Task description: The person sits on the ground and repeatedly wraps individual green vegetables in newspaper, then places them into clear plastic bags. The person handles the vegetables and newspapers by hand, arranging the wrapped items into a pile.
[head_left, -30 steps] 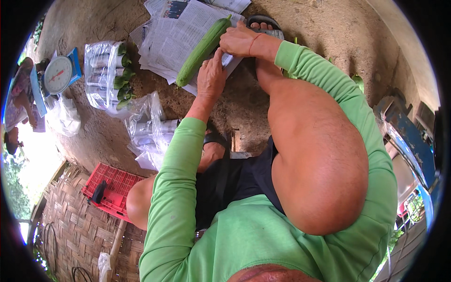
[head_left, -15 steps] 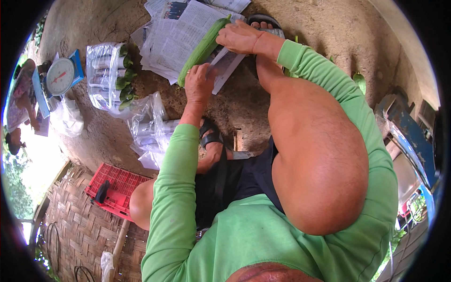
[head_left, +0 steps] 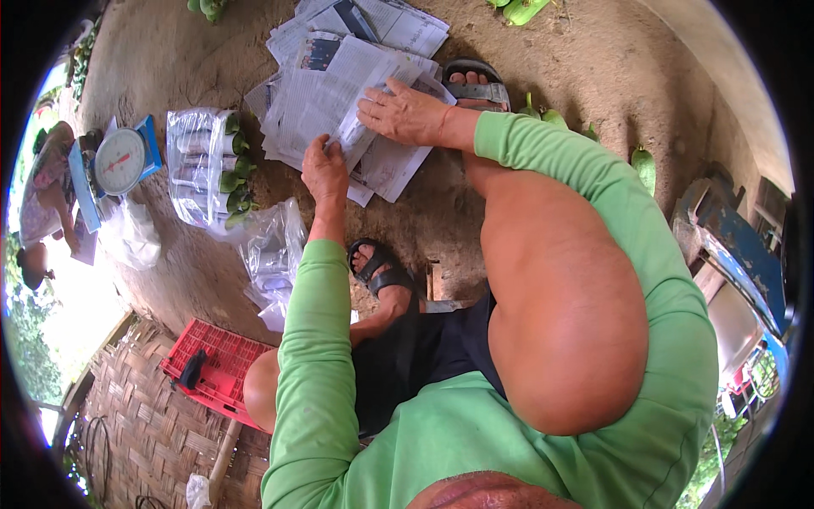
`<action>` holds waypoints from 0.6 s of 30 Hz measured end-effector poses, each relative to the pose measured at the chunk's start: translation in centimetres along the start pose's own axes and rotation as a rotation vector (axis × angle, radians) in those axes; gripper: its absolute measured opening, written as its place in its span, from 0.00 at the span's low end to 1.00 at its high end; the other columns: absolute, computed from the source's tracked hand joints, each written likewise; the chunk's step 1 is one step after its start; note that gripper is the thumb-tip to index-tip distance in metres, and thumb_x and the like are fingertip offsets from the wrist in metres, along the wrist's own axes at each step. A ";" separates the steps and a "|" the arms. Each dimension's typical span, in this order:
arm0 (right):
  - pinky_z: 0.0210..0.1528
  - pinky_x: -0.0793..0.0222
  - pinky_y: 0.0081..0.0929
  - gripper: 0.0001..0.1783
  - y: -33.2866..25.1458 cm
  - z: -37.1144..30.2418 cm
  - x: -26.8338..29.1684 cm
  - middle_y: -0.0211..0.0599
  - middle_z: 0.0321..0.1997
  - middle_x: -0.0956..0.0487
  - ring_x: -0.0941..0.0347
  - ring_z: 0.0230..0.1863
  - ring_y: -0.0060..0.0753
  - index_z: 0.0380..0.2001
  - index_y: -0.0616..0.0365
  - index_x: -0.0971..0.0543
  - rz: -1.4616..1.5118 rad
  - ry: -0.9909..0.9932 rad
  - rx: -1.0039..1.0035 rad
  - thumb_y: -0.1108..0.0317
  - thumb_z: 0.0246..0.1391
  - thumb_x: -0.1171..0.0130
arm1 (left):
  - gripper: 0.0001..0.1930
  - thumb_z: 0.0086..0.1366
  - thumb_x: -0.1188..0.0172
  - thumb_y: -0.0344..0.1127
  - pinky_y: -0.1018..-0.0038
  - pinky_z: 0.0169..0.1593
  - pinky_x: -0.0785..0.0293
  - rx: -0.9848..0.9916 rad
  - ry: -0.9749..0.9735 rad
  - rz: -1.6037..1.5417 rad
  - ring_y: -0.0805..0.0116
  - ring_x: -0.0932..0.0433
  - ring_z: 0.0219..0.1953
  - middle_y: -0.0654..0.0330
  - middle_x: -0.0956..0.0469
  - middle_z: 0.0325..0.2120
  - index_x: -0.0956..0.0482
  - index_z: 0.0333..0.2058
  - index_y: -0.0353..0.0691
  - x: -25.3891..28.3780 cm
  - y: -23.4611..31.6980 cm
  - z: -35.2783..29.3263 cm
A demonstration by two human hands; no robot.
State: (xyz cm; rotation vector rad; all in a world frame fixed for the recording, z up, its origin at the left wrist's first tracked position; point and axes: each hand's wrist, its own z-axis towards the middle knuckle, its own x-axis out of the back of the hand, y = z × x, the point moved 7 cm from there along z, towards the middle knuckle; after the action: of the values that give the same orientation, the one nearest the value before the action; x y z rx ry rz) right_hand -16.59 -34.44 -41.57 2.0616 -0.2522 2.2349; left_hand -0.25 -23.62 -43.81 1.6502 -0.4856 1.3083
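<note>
A newspaper roll (head_left: pixel 350 127) lies slantwise on a pile of newspaper sheets (head_left: pixel 397 168) on the ground ahead of me. At the near end of the roll, the curled fingers of my left hand (head_left: pixel 325 172) hold the paper. My right hand (head_left: pixel 405 114) rests across its upper part, fingers extended and thumb apart. No green gourd shows between my hands; whatever is inside the roll is hidden by paper.
To the left lie a plastic bag of paper-wrapped green vegetables (head_left: pixel 206 165), a second clear bag (head_left: pixel 275 246) and a dial scale (head_left: pixel 120 161). A red crate (head_left: pixel 225 365) sits beside my knee. Loose green gourds (head_left: pixel 524 10) lie at the far right. Another person (head_left: pixel 47 191) is at far left.
The long green gourd, bare on the newspaper before, is out of sight, and a paper roll lies under my hands. Both hands have shifted left. The view has tilted slightly.
</note>
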 end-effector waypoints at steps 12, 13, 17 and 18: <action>0.55 0.30 0.51 0.14 1.9 1.2 -0.2 0.26 0.41 0.17 0.21 0.46 0.35 0.43 0.48 0.17 0.007 0.046 0.013 0.59 0.54 0.37 | 0.29 0.52 0.23 0.38 0.50 0.47 0.23 -0.365 -0.161 -0.076 0.41 0.19 0.45 0.48 0.18 0.41 0.26 0.49 0.36 -2.0 9.3 0.7; 0.54 0.30 0.49 0.15 1.4 1.5 1.3 0.26 0.39 0.17 0.21 0.45 0.34 0.42 0.47 0.17 0.049 0.005 0.030 0.58 0.51 0.34 | 0.30 0.50 0.22 0.40 0.50 0.47 0.23 -0.384 -0.167 -0.091 0.41 0.19 0.45 0.49 0.18 0.41 0.26 0.48 0.37 -1.7 9.2 0.8; 0.61 0.32 0.46 0.24 0.4 3.9 11.2 0.32 0.44 0.14 0.18 0.51 0.34 0.47 0.48 0.16 -0.015 -0.065 0.103 0.54 0.44 0.30 | 0.27 0.53 0.23 0.40 0.60 0.48 0.21 -0.108 -0.387 -0.409 0.58 0.16 0.42 0.54 0.16 0.40 0.23 0.47 0.34 3.3 8.7 1.6; 0.66 0.35 0.48 0.31 1.4 4.2 15.0 0.36 0.52 0.16 0.20 0.56 0.38 0.53 0.52 0.18 -0.076 0.174 0.054 0.51 0.46 0.29 | 0.25 0.55 0.24 0.39 0.63 0.49 0.20 0.032 -0.479 -0.551 0.62 0.16 0.42 0.55 0.15 0.41 0.22 0.47 0.33 4.6 9.0 2.0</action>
State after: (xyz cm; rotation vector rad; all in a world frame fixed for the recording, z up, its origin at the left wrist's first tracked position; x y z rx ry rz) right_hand -14.01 -37.27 -26.38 1.8527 -0.0989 2.3804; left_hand -4.51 -28.56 -35.76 1.9485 -0.2521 0.5190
